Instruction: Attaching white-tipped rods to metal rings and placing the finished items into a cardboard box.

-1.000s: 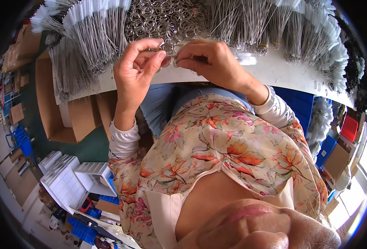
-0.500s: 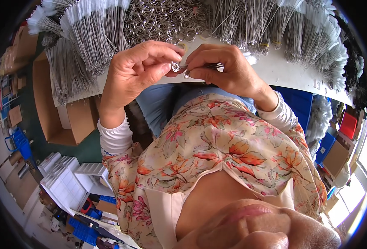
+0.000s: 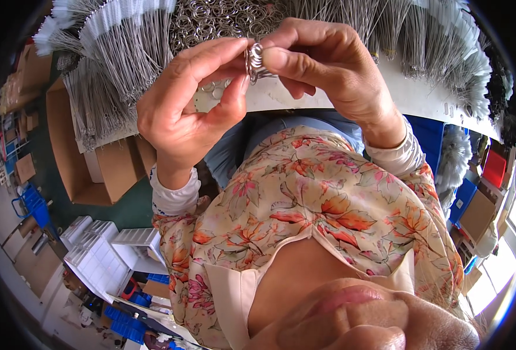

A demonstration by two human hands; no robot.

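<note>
Above the near table edge, my left hand (image 3: pixel 191 102) pinches a shiny metal split ring (image 3: pixel 247 63) between its thumb and fingertips. Right beside it, my right hand (image 3: pixel 334 70) is closed, thumb against forefinger, on a small stack of looped wire ends (image 3: pixel 257 55), which look like those of the wire-handled brushes. The ring and the loops touch; whether the loops are threaded on the ring I cannot tell. Most of the wire stems are hidden behind my right hand. Past my fingers lies a heap of loose metal rings (image 3: pixel 211 20).
Bundles of wire-handled brushes with white bristles (image 3: pixel 127 52) lie left of the ring heap, and more brushes (image 3: pixel 421 46) lie to the right. The white table (image 3: pixel 409 96) curves before me. At left stand a cardboard box (image 3: pixel 77 157) and white plastic crates (image 3: pixel 97 256).
Both hands have moved up and farther over the table. My right hand has turned so its thumb presses on the stacked loops, and the stems that showed before are now mostly hidden.
</note>
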